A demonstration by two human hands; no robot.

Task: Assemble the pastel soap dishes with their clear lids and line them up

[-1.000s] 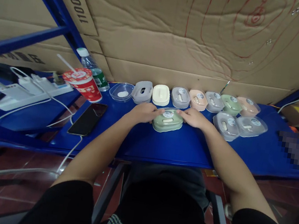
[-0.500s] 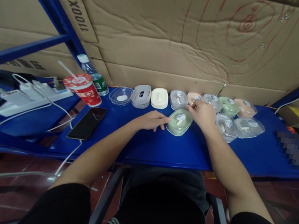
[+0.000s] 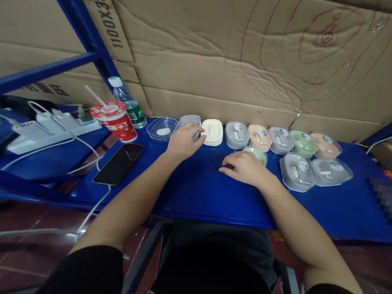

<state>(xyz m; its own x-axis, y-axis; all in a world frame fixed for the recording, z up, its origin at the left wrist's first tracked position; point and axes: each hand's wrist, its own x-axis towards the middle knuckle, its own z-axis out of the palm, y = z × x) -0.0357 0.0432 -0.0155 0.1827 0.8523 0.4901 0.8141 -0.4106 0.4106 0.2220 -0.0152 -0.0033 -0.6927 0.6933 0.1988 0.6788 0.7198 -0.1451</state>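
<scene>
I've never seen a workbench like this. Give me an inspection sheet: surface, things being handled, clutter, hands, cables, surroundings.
Surface: blue tabletop, visible areas look smooth.
Things handled: gray container, partly hidden by the left hand; green container, partly hidden by the right hand.
Clutter: red cup with a straw, plastic bottle, phone; a pixelated patch at far right can't be identified.
Left grip: fingers at the gray container; firm hold or light touch, cannot tell.
Right grip: fingers loosely bent, nothing seen between thumb and fingers.
Cables: white, at the power strip and phone; one hangs past the front edge.
Surroundings: cardboard behind, marked with red curves; blue frame at left.
</scene>
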